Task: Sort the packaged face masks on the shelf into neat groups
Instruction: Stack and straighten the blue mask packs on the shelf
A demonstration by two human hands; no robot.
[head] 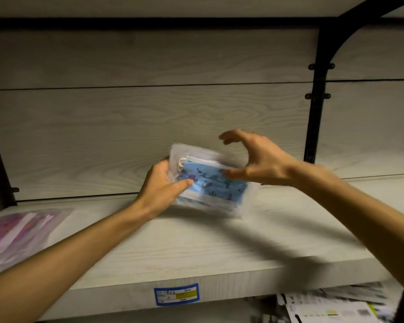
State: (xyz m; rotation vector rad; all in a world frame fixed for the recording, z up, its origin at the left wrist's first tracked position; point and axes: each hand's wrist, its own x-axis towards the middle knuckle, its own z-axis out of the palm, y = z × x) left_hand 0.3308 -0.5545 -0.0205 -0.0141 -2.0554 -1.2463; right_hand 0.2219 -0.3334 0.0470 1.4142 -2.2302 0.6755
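Two hands were up over the shelf (pixel 196 248) when I looked through the head camera. My left hand (pixel 160 190) had its grip closed on the left end of a clear packet of blue patterned masks (pixel 210 183), thumb across the front, holding it tilted just above the shelf board and in front of the pale wood-grain back panel (pixel 149 117). My right hand (pixel 254 159) hovered at the packet's right end, grip wide, fingers spread and curved, with the thumb tip near or on the plastic; blur kept me from telling which. Far left on the same shelf lay a stack of pink mask packets (pixel 16 234), well apart from the blue one. A blue-and-yellow price label (pixel 176 294) sat on the shelf's front edge.
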